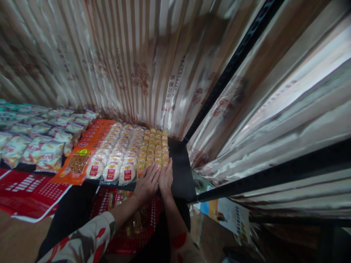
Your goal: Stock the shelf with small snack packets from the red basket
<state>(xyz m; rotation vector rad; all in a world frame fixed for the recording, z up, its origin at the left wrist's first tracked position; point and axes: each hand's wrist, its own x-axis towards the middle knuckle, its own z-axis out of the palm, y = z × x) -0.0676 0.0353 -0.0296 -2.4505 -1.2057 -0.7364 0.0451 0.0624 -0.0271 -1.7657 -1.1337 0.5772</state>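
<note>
My left hand [148,183] lies with its fingers stretched out over the front of the rows of small yellow-wrapped snacks [154,146]. Alongside it, my right hand [166,179] rests with straight fingers against the right front end of the same rows. The two hands nearly touch, and they cover the nearest yellow packets. Just left of these stand rows of round white crackers [111,171] in clear wrappers with red labels. All of them sit on a black shelf [182,170].
An orange snack bag [79,160] lies left of the crackers, followed by several white snack packets [44,153]. Below is a red basket [120,246] holding gold-wrapped items. A black post [219,84] rises at the shelf's right corner, before a striped curtain [123,62].
</note>
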